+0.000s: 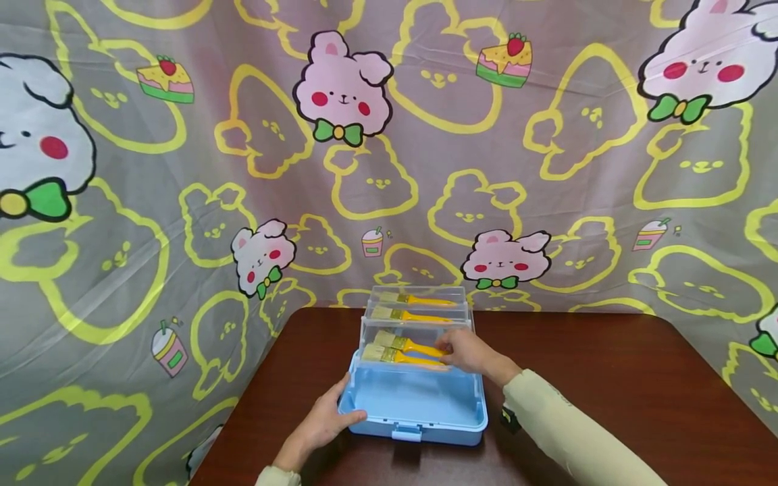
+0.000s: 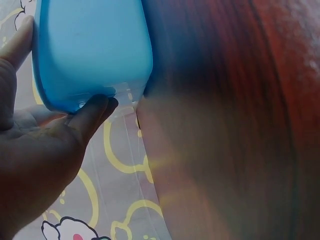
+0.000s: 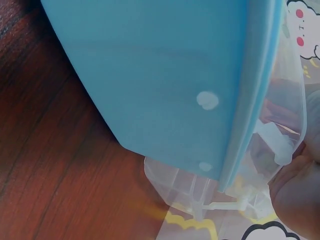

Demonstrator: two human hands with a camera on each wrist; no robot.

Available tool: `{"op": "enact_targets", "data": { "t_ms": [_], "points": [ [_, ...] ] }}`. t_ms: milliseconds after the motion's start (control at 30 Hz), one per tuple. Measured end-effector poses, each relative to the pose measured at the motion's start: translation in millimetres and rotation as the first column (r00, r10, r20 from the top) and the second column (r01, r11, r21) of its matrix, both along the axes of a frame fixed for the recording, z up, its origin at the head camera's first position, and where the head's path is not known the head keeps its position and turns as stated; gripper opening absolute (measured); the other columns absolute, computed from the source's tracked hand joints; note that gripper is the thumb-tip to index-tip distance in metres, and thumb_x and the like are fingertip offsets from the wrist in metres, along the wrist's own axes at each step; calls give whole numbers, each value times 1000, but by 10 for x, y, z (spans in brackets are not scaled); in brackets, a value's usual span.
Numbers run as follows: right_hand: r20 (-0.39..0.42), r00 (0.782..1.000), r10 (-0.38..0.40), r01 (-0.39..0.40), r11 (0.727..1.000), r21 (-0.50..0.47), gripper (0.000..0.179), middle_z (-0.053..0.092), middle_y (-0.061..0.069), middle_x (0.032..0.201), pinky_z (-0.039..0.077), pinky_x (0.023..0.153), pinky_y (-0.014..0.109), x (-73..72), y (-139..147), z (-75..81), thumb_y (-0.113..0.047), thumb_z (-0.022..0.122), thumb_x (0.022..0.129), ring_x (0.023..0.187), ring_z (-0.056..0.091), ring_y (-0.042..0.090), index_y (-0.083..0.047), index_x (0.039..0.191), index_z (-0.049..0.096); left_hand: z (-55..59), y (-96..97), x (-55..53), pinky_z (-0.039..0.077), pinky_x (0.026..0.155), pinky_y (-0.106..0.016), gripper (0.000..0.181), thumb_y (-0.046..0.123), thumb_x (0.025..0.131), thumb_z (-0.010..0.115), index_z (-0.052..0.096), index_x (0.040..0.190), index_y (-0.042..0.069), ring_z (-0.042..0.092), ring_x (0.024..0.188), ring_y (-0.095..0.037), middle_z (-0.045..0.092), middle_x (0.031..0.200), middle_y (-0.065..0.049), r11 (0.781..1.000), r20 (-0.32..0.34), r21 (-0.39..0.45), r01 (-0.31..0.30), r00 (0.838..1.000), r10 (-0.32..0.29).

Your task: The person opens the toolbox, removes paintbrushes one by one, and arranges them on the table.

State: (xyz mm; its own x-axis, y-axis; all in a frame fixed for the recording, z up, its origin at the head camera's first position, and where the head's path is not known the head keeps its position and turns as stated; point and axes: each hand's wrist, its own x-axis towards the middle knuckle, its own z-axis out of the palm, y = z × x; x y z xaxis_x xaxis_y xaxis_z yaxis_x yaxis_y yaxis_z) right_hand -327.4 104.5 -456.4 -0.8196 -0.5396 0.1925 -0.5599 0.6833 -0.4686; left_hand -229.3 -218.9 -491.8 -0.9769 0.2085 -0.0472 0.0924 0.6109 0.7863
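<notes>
A light blue toolbox (image 1: 419, 398) with a front latch stands open on the table, its clear trays stepped up at the back. My left hand (image 1: 325, 415) grips its left side, thumb over the front rim; the left wrist view shows the fingers against the blue wall (image 2: 95, 50). In the lowest clear tray lie two yellow-handled paintbrushes (image 1: 383, 354), bristles to the left. My right hand (image 1: 471, 351) reaches over the tray's right end and pinches the handle end of the upper paintbrush (image 1: 419, 348). Its fingertips are mostly hidden in the right wrist view.
Two more paintbrushes lie in the higher trays, one in the middle tray (image 1: 419, 317) and one in the top tray (image 1: 425, 301). The brown wooden table (image 1: 583, 378) runs out on both sides. A patterned curtain (image 1: 425, 155) hangs close behind it.
</notes>
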Motion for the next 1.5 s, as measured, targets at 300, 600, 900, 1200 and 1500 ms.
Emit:
{"op": "enact_targets", "data": {
  "t_ms": [300,600,900,1200,1500],
  "points": [
    [19,1000,-12,12,1000,-21,26,65,1,93,54,72,29,21,-6,9,-11,76,81,77,58,11,-5,105,72,-5,2,-12,31,100,-60,96,39,80,74,21,148,-3,35,129,-42,29,147,-26,1000,28,0,-7,1000,7],
    [39,999,31,-33,999,41,29,56,-3,90,50,71,26,20,12,19,-15,71,86,80,51,12,-4,113,69,-39,-3,-14,30,100,-60,96,38,81,74,20,148,-4,34,130,-43,28,147,-28,1000,15,18,1,1000,-2],
    [14,998,59,-60,992,109,28,55,-3,90,47,70,28,9,-5,3,-16,68,88,80,47,13,-4,114,68,-67,-20,-3,30,101,-59,94,36,82,74,21,147,-6,33,130,-43,28,147,-28,1000,-7,21,12,1000,-12],
    [-14,999,52,-51,994,94,23,56,-3,91,49,71,29,23,-10,5,-14,66,90,80,48,12,-4,110,69,-50,-13,-10,30,101,-59,96,39,81,74,20,148,-3,34,130,-42,28,148,-27,1000,20,16,1,1000,-1],
    [-22,999,37,-34,995,98,25,58,-4,91,50,73,28,40,-24,4,-18,66,90,79,50,10,-5,111,69,-30,-10,0,30,100,-60,96,38,81,74,20,148,-3,35,130,-42,28,147,-27,1000,10,16,1,1000,-1]
  ]
}}
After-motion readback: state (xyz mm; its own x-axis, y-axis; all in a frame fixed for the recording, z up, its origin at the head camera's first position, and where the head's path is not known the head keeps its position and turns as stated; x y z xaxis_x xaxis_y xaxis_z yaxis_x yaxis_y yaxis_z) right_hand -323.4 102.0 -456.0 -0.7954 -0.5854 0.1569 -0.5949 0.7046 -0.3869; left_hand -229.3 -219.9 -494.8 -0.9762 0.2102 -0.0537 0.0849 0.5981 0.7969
